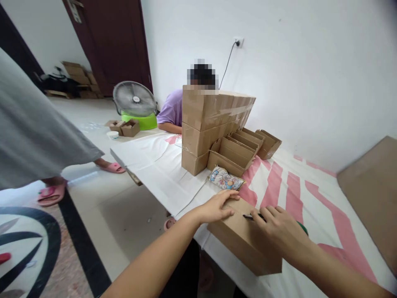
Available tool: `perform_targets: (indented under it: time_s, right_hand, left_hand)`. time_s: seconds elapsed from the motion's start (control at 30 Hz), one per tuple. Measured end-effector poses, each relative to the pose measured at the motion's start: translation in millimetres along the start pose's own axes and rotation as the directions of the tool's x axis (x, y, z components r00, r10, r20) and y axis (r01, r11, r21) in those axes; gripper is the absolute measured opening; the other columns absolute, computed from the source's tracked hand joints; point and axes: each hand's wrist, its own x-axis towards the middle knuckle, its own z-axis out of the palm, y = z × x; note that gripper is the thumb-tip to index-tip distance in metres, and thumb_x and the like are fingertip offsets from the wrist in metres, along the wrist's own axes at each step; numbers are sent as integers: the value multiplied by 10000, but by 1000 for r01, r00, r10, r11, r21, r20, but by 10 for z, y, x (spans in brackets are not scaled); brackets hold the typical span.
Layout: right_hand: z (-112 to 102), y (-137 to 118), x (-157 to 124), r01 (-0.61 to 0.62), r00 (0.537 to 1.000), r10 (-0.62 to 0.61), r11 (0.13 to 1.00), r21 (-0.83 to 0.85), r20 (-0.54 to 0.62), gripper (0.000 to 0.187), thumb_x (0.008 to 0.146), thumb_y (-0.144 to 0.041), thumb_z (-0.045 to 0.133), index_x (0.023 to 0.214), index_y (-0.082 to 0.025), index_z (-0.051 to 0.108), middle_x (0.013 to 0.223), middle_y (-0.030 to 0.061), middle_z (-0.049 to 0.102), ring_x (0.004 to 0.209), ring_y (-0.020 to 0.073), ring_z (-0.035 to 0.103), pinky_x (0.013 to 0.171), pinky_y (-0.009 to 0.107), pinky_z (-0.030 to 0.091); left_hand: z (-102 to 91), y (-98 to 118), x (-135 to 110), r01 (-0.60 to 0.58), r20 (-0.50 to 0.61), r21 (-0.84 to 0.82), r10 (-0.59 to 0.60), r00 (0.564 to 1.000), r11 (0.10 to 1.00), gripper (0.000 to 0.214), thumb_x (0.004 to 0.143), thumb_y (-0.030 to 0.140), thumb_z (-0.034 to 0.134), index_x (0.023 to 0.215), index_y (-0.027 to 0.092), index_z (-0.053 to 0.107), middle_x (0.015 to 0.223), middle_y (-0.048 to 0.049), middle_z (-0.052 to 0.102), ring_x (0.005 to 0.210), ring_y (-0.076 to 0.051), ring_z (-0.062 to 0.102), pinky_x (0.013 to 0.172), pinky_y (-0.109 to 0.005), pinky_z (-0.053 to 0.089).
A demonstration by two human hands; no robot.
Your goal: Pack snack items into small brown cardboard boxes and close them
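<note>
A closed brown cardboard box (245,244) lies near the front edge of the cloth-covered table. My left hand (217,207) rests on its far end, fingers apart, holding nothing. My right hand (276,227) is closed around a slim dark pen-like tool (248,216), its tip pointing left just over the box top. Whether it is a pen or a blade is too small to tell. Just beyond the right hand shows a green edge (302,227), mostly hidden. Past the box lies a printed plastic packet (226,178).
Stacked taped boxes (194,136) stand ahead, with open boxes (234,151) beside them. Behind the stack sits a person in a purple shirt (172,107). A fan (135,99) is on the floor. Another person in a grey skirt (40,124) stands left. Cardboard (372,190) leans right.
</note>
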Motion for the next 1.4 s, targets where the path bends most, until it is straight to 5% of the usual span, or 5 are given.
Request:
perform_targets:
  time_s: [0.33, 0.5, 0.73, 0.93, 1.4]
  right_hand:
    - [-133, 231, -608, 28, 998, -33, 996, 81, 54, 483, 628, -17, 502, 1085, -154, 582, 788, 52, 659, 641, 213, 596, 588, 339, 411]
    - [-29, 286, -1042, -144, 981, 98, 949, 281, 168, 436, 830, -30, 417, 1195, -224, 554, 873, 51, 672, 688, 197, 635, 614, 323, 482]
    - [408, 130, -1853, -574, 818, 434, 598, 559, 376, 343, 908, -342, 571, 1241, -265, 564, 1096, 90, 709, 931, 245, 702, 751, 347, 593]
    - [870, -400, -2239, -715, 699, 409, 382, 586, 586, 342, 845, -237, 535, 1166, -246, 655, 1122, 84, 724, 1006, 238, 703, 876, 363, 580]
    - [1038, -660, -2264, -689, 718, 528, 444, 573, 454, 376, 775, -164, 519, 1097, -260, 689, 1035, 64, 730, 929, 232, 722, 813, 333, 607]
  left_hand:
    - [-42, 57, 8, -19, 18, 98, 17, 1000, 995, 500, 785, 283, 641, 1265, 197, 535, 1375, -132, 531, 1298, -255, 469, 1124, -456, 332]
    - [-14, 49, -6, -53, 1, 103, 53, 999, 993, 400, 800, 292, 624, 1189, 204, 590, 1322, -114, 582, 1289, -253, 472, 1124, -464, 333]
    - [-7, 79, -43, -61, 8, 85, 61, 998, 994, 149, 842, 326, 605, 918, 211, 660, 1324, -105, 602, 1350, -268, 418, 1125, -488, 322]
    - [-30, 55, -28, -40, 43, 78, 36, 998, 996, 165, 816, 336, 646, 914, 205, 670, 1374, -122, 573, 1401, -300, 358, 1137, -530, 289]
    - [130, 436, -300, -79, -96, 507, 147, 984, 858, 275, 832, 243, 606, 1101, 223, 554, 1263, -112, 643, 1359, -323, 424, 1129, -622, 151]
